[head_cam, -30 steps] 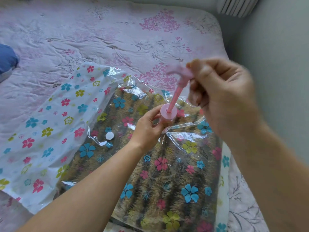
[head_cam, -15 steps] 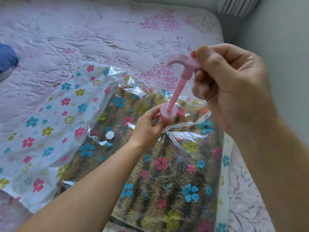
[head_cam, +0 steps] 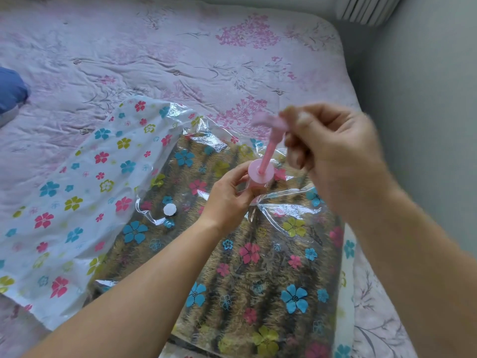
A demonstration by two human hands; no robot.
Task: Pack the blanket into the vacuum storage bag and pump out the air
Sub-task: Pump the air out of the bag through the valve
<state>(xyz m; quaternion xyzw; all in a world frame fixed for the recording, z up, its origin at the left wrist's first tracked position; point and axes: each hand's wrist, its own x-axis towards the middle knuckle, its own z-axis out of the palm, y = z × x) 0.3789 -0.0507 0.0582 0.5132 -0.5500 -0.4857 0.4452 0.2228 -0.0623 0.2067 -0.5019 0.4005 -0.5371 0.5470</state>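
A clear vacuum storage bag [head_cam: 77, 202] printed with coloured flowers lies on the bed. Inside it is a brown striped blanket [head_cam: 258, 280]. A pink hand pump [head_cam: 260, 174] stands upright on the bag above the blanket. My left hand [head_cam: 229, 197] is wrapped around the pump's cylinder body. My right hand [head_cam: 333, 156] grips the pump's pink T-handle [head_cam: 271, 122], with the rod partly drawn out. The handle is motion-blurred. A small white valve cap [head_cam: 169, 209] lies on the bag to the left of the pump.
The bed carries a pink floral sheet [head_cam: 180, 60]. A blue cushion [head_cam: 10, 91] sits at the left edge. A grey wall [head_cam: 426, 125] runs along the bed's right side, with a white radiator [head_cam: 366, 9] at the top right.
My right hand raised the pump handle half a second ago and has now pushed it back down. My left hand and the pump body stayed in place.
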